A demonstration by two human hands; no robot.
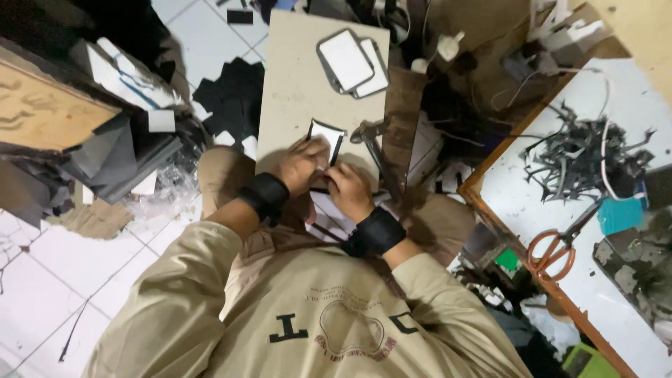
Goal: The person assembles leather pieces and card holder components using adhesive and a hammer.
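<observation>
I look down on a pale board [297,84] laid across my lap as a work surface. My left hand [302,165] and right hand [348,190] meet at its near edge, both with black wrist bands. The left hand's fingers are curled and pinch the bottom of a small white card [326,133] with a dark frame; the card lies flat on the board, just beyond my knuckles. The right hand is clenched right beside the left, just below the card; what it grips I cannot tell. Pliers [371,140] lie on the board's right edge, just right of the card. At the board's far end, two rounded white panels [352,61] overlap. Well right of the board, orange-handled scissors [556,248] and a heap of dark strips [577,157] rest on a white tabletop.
</observation>
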